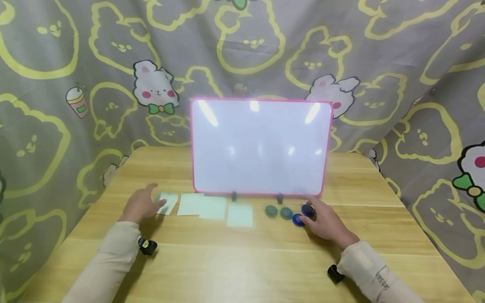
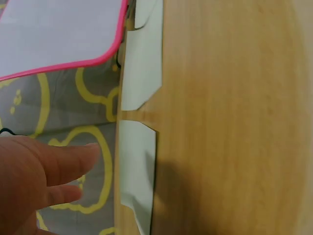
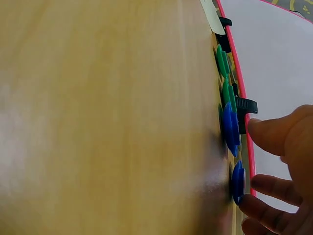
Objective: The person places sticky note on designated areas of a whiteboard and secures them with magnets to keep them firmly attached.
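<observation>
In the head view my left hand (image 1: pixel 139 205) hovers at the leftmost of several pale green paper sheets (image 1: pixel 213 208), its fingers loosely extended and gripping nothing. The left wrist view shows the fingers of that hand (image 2: pixel 29 176) apart from the nearest sheet (image 2: pixel 138 166). My right hand (image 1: pixel 326 221) is spread beside two round blue magnets (image 1: pixel 298 220). In the right wrist view, the thumb of the right hand (image 3: pixel 298 161) stands apart from the blue magnets (image 3: pixel 230 128), while a fingertip is close to the nearer one; contact is unclear. Two green magnets (image 1: pixel 271 211) lie to their left.
A pink-framed whiteboard (image 1: pixel 261 147) stands upright on dark feet (image 1: pixel 280 198) behind the sheets and magnets. All of it is on a wooden table (image 1: pixel 235 265). A grey curtain (image 1: pixel 113 25) with yellow cartoon outlines hangs behind and at both sides.
</observation>
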